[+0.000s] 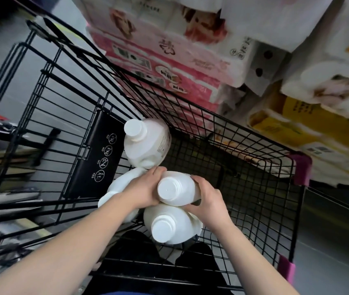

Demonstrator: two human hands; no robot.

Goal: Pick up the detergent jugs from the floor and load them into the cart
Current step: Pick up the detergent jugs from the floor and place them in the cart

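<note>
left hand (146, 190) and right hand (209, 201) clasp one jug (178, 188) between them, low inside the cart (254, 133). three other jugs (146, 143) sit around it, caps up, by the cart's left wall.

Four white jugs in a black wire cart (254, 135)
All capped and upright (one label partly visible): far jug (146, 145), left jug (116, 184), near jug (169, 226), middle jug (178, 188), clustered close together.

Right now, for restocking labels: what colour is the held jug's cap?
The cap is white; head view.
</note>
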